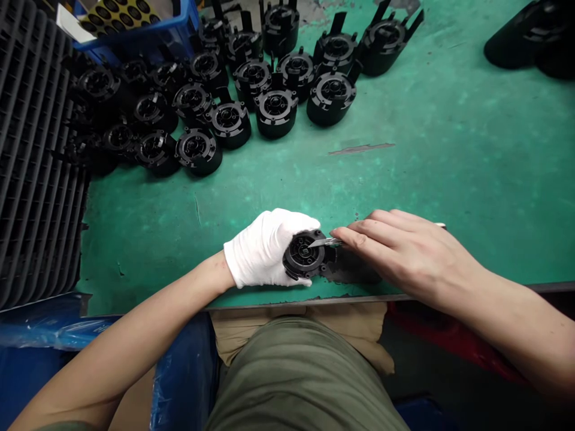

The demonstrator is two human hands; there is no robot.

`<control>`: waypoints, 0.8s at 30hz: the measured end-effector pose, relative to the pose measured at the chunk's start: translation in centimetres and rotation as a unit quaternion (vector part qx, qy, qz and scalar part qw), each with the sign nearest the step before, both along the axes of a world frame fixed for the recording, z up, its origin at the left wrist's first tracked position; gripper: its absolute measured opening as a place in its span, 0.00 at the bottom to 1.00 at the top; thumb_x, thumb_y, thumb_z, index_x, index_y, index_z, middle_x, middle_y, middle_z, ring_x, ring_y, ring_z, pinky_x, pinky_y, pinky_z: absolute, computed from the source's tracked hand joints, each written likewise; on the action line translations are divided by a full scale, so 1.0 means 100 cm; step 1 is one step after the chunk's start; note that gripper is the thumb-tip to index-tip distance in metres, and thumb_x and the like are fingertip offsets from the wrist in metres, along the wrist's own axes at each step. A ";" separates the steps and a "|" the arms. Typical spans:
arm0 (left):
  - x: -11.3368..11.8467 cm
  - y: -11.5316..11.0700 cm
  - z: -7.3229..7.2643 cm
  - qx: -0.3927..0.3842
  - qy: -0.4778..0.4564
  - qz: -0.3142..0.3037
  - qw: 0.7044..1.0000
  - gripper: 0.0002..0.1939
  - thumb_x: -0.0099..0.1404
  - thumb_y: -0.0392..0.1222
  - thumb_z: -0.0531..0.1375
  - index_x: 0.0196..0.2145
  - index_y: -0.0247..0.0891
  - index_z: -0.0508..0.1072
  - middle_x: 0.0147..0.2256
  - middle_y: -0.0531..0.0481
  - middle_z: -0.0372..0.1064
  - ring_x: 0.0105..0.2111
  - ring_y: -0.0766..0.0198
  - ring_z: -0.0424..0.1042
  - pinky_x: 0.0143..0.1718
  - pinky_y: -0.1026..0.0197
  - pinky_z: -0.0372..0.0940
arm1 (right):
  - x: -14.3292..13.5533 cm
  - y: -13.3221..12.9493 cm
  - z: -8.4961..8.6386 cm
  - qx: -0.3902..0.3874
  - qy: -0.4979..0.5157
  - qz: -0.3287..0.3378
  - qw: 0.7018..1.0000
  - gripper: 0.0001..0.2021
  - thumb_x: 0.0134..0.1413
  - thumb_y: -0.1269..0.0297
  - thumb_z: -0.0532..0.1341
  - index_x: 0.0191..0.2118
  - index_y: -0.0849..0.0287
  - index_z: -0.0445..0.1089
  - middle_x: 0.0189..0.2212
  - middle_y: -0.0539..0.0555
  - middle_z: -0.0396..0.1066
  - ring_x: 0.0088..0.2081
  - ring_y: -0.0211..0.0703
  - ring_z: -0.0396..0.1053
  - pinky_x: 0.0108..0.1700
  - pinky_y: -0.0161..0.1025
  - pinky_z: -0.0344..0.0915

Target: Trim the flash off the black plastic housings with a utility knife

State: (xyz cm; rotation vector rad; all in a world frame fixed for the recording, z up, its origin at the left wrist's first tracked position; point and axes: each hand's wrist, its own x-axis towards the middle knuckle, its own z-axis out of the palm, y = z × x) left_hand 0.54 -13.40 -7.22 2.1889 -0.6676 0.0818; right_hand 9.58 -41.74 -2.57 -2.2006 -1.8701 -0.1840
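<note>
Head view, hands gripping black part and knife, blue bin holding sticker sheets

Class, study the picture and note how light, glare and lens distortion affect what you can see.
Head view: soft pale sheen mottles the green table; the white glove is bright, its weave faint; the blade shows clearly against the held part; crowded black parts merge at far left; the rack bows, suggesting a wide lens; the upper-right corner falls dark, swallowing outlines.
</note>
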 end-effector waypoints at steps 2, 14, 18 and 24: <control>0.001 -0.001 0.002 0.007 0.007 0.004 1.000 0.39 0.59 0.72 0.71 0.55 0.40 0.74 0.47 0.39 0.81 0.46 0.43 0.84 0.51 0.43 0.78 | 0.002 0.000 0.001 0.003 0.005 0.005 1.000 0.17 0.74 0.79 0.56 0.62 0.66 0.71 0.44 0.61 0.80 0.40 0.47 0.69 0.41 0.44 0.61; 0.002 -0.002 0.007 0.020 0.026 -0.002 0.999 0.30 0.56 0.67 0.74 0.45 0.43 0.75 0.43 0.43 0.81 0.43 0.45 0.84 0.49 0.46 0.77 | 0.011 -0.001 0.007 -0.002 -0.031 0.049 0.998 0.18 0.74 0.80 0.55 0.63 0.69 0.70 0.43 0.59 0.79 0.39 0.47 0.67 0.42 0.44 0.63; 0.002 -0.001 0.007 0.018 0.031 -0.005 0.999 0.29 0.56 0.64 0.75 0.45 0.43 0.75 0.44 0.42 0.81 0.44 0.45 0.83 0.50 0.47 0.76 | 0.024 0.002 0.009 -0.015 -0.024 0.082 0.996 0.19 0.75 0.79 0.53 0.64 0.66 0.70 0.41 0.58 0.78 0.39 0.47 0.68 0.42 0.45 0.64; 0.003 -0.002 0.011 0.015 0.047 -0.012 0.999 0.32 0.57 0.66 0.75 0.46 0.41 0.74 0.39 0.45 0.79 0.39 0.48 0.82 0.45 0.49 0.76 | 0.040 0.011 0.013 -0.022 -0.016 0.140 0.990 0.18 0.77 0.77 0.53 0.62 0.59 0.73 0.41 0.55 0.79 0.40 0.44 0.69 0.42 0.43 0.64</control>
